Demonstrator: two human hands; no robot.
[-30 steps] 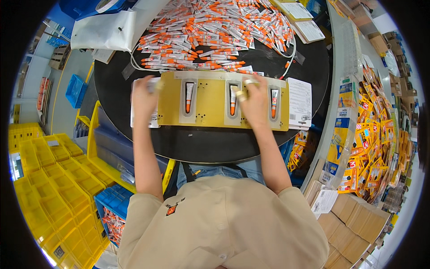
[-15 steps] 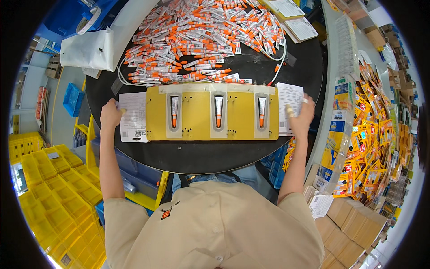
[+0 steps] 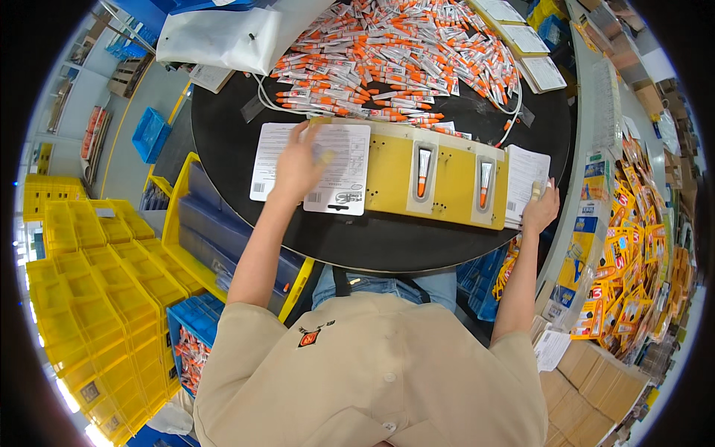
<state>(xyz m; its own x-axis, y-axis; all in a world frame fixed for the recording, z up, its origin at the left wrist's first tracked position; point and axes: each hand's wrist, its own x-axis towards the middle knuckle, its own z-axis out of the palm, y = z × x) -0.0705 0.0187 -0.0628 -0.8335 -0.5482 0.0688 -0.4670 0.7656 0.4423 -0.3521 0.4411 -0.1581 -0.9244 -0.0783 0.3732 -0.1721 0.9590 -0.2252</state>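
While a printed white card (image 3: 339, 179) lies over the left end of the yellow jig (image 3: 387, 175), covering that part of it, the left hand (image 3: 298, 167) is laid flat on the card, fingers loosely spread and pressed down on the paper; nothing is pinched between them as far as can be seen. A second white sheet (image 3: 269, 160) is seen just beside the card, partly under the hand's wrist side. Two recesses of the jig are left uncovered, and a small white tube with an orange cap (image 3: 423, 171) is seated upright in one, with a like tube (image 3: 484, 184) in the next recess to the right.

At the right end of the jig a stack of printed white cards (image 3: 525, 182) is set, and its lower right corner is touched by the right hand (image 3: 540, 212), whose fingers are curled at the edge of the stack; whether a card is actually pinched cannot be told.

The jig is placed on a round black table (image 3: 387, 242), near the edge closest to the person. Behind it, a large heap of white and orange tubes (image 3: 395, 56) is spread across the far half of the table. A white bag (image 3: 223, 37) is seen at the far left of the table. To the left, below table height, yellow crates (image 3: 82, 298) are stacked, and to the right a rack of orange and yellow packets (image 3: 633, 246) is ranged.
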